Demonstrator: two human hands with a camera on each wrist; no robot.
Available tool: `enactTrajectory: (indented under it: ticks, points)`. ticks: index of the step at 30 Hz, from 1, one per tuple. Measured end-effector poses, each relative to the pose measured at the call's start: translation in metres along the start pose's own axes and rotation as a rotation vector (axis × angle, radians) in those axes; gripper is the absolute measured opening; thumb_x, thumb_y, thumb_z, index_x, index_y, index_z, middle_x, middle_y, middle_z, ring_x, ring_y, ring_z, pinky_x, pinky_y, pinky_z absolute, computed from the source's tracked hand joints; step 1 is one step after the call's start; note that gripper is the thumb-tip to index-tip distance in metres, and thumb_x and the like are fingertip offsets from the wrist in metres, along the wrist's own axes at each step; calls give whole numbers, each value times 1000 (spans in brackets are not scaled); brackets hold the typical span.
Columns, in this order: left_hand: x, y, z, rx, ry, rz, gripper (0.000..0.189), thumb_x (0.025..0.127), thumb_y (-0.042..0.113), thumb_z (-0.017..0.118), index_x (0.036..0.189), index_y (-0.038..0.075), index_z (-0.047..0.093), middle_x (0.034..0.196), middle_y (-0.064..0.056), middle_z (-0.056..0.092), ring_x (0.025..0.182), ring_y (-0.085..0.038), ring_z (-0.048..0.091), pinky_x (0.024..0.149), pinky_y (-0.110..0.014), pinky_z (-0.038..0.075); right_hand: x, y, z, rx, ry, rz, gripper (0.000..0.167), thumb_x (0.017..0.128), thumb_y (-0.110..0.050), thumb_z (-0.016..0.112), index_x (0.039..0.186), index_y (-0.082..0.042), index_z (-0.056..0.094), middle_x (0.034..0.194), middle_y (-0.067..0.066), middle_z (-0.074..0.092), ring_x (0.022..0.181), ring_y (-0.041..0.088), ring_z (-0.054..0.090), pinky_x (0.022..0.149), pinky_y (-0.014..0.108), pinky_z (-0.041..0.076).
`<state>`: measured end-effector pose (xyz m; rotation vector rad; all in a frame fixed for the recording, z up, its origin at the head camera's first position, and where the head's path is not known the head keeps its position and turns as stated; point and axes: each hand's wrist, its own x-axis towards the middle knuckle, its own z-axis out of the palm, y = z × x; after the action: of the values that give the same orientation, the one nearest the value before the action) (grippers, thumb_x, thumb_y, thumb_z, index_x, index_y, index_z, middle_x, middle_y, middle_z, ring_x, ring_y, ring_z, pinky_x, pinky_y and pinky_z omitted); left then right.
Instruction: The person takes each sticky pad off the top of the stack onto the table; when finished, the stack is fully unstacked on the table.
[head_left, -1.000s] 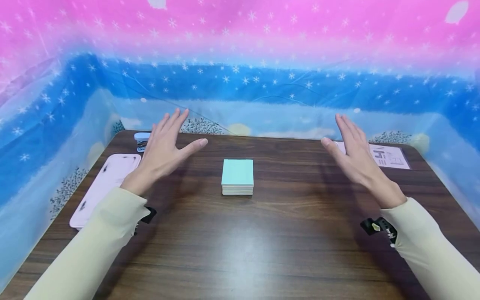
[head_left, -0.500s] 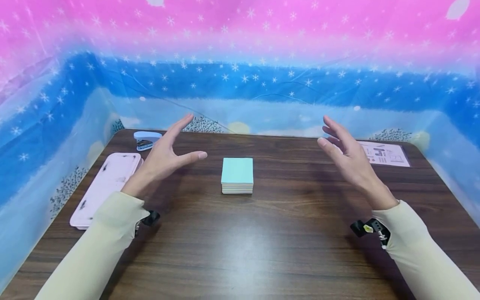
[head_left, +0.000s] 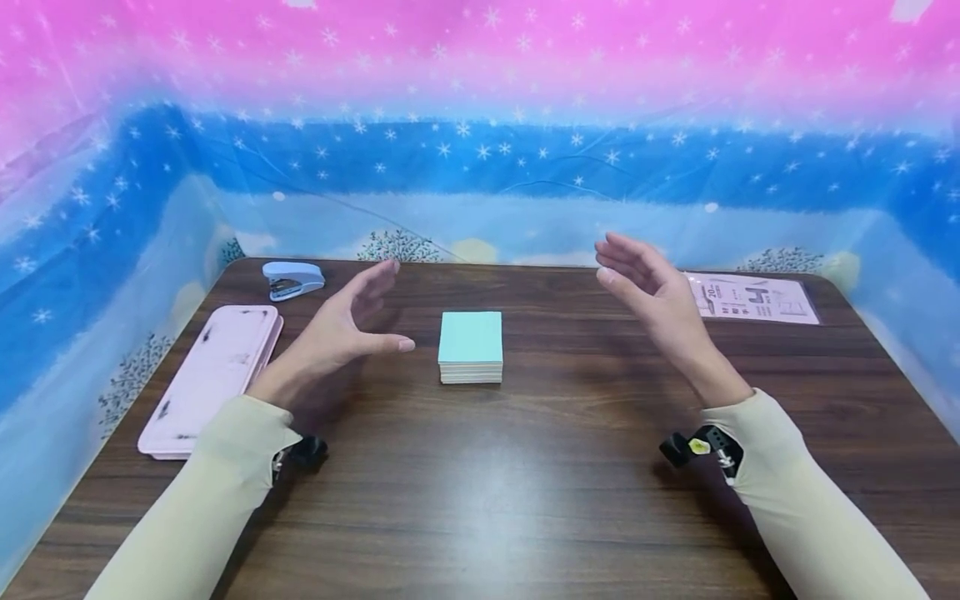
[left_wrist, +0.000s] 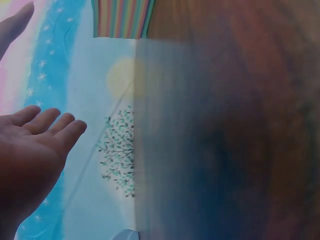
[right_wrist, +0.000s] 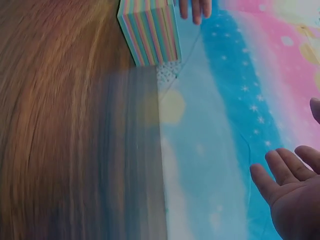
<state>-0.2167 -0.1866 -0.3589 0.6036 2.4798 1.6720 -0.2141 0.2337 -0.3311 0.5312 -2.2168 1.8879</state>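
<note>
A square stack of sticky notes, mint green on top, sits mid-table. Both wrist views show the coloured stripes along its sides, as on the sticky notes in the left one. My left hand hovers to the left of the stack, thumb pointing toward it and fingers spread and relaxed. On the other side, farther off, my right hand is raised with its palm turned inward and fingers loosely bent. Neither hand holds or touches anything. In the right wrist view my right hand shows an empty palm.
A pink case lies along the table's left side, partly behind my left forearm. Behind it stands a light blue stapler. A printed sheet lies at the back right. Patterned cloth walls the back and sides of the wooden table.
Both hands have come lower, and the right hand has moved left, closer to the stack. Their fingers have bent slightly. The stapler and more of the printed sheet have come into sight.
</note>
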Motion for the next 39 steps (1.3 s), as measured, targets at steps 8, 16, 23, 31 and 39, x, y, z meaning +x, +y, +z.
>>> enactTrajectory:
  ticks: [8,16,23,31,39]
  points:
    - [-4,-7,9,-81,-102,-22,103,85,7,90,168,8,28,171,-6,32,157,-27,29,126,-46,25,6,6,25,12,-17,-15,50,103,-10,69,151,1,56,147,21,61,134,25,60,107,28,49]
    - [-1,-8,18,-138,-131,5,98,85,0,87,165,2,31,168,-18,35,155,-36,33,124,-44,31,8,9,45,8,-47,-23,51,102,-10,71,149,1,58,144,17,64,132,28,61,105,30,51]
    - [0,-13,23,-198,-160,-27,95,86,-3,84,164,-2,30,167,-23,34,153,-40,35,121,-46,36,9,11,56,26,-81,5,54,100,-15,75,149,-2,59,145,17,63,133,27,60,105,33,52]
    - [-1,-14,30,-204,-183,-49,92,86,-4,84,162,-5,33,167,-22,35,152,-38,37,119,-45,37,8,16,63,-24,-122,33,50,98,-19,78,145,-7,64,142,8,66,131,25,61,102,34,54]
    - [-3,-14,33,-173,-188,-58,89,85,-3,85,160,-7,37,163,-23,40,149,-39,41,117,-43,40,6,21,70,-70,-184,47,48,98,-24,80,143,-11,66,142,7,66,131,29,62,100,35,55]
